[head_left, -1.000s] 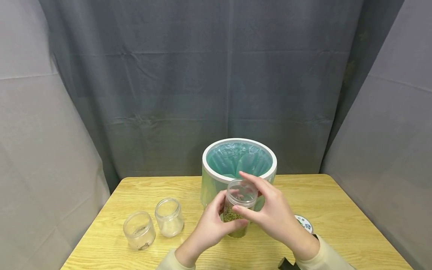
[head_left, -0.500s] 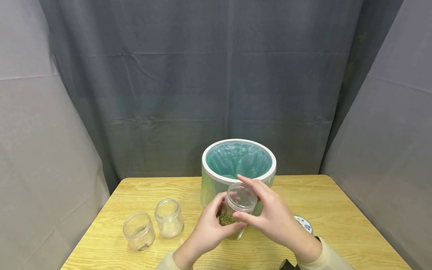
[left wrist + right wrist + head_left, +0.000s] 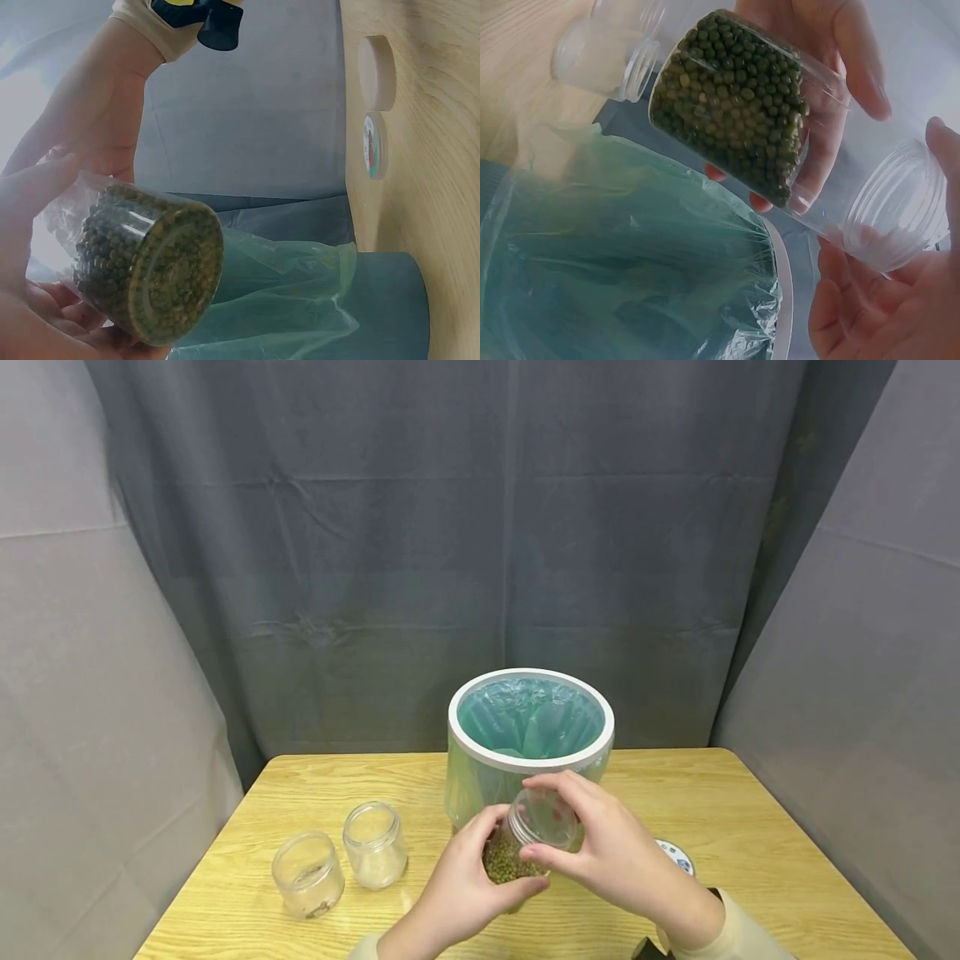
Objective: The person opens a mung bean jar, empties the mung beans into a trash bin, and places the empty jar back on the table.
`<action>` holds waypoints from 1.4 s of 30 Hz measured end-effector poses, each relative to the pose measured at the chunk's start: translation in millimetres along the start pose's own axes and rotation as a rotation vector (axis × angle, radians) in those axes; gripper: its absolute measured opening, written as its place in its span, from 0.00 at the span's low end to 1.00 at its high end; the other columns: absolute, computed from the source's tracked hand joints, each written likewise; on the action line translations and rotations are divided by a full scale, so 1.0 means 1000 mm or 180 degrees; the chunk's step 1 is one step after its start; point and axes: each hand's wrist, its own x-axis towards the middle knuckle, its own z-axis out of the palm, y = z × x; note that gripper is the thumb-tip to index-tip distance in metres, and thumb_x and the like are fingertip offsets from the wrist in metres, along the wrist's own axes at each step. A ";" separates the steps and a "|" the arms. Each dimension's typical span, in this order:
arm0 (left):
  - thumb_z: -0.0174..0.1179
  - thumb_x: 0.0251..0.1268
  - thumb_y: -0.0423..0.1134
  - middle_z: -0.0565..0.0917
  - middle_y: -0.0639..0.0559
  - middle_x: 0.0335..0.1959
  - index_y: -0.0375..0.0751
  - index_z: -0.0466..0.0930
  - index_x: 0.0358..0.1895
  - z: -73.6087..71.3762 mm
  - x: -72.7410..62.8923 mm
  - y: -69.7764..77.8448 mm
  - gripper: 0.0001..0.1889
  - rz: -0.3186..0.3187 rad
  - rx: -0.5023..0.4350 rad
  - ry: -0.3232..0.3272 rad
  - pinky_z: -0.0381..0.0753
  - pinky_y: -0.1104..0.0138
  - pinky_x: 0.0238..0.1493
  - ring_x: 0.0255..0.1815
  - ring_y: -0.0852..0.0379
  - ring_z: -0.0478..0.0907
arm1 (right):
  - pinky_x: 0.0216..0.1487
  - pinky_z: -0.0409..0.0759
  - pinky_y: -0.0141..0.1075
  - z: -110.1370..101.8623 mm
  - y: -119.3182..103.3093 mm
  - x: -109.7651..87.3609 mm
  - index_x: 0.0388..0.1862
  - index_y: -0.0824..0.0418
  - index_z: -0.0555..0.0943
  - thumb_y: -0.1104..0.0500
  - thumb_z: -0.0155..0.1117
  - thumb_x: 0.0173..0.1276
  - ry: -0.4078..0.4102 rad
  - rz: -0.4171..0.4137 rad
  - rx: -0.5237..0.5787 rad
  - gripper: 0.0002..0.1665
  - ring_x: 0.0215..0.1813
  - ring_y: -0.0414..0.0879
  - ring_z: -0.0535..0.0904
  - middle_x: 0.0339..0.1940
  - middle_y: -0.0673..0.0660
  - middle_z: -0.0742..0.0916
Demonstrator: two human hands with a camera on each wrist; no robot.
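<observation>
A clear jar partly filled with small green beans [image 3: 731, 97] is tilted in front of the bin, its threaded mouth [image 3: 900, 202] towards the right hand. The left hand [image 3: 465, 881] grips the bean-filled body, thumb on the near side and fingers behind. The right hand [image 3: 611, 852] holds the mouth end between thumb and fingers. In the left wrist view the beans [image 3: 135, 255] lie against the jar's base. Just behind both hands stands a bin [image 3: 532, 764] with a white rim and a blue-green bag liner [image 3: 630, 247].
Two clear, lidless jars stand on the left of the wooden table [image 3: 765, 860]: a nearer jar [image 3: 309, 877] and a farther jar [image 3: 377, 847]. A printed lid [image 3: 373, 146] and a pale lid [image 3: 377, 73] lie at the right. Grey curtains [image 3: 375, 568] surround the table.
The bean jar has tilted from nearly upright, its mouth swinging down to the right while its beans shifted. Both hands have turned with it; the right hand has come slightly lower.
</observation>
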 end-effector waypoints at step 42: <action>0.75 0.58 0.57 0.80 0.63 0.60 0.59 0.74 0.65 0.007 -0.017 -0.026 0.32 0.0096 0.0269 -0.0554 0.79 0.67 0.58 0.58 0.66 0.77 | 0.29 0.71 0.26 0.015 0.005 -0.041 0.64 0.48 0.75 0.43 0.73 0.68 -0.0392 0.0290 0.0392 0.30 0.32 0.30 0.66 0.39 0.42 0.72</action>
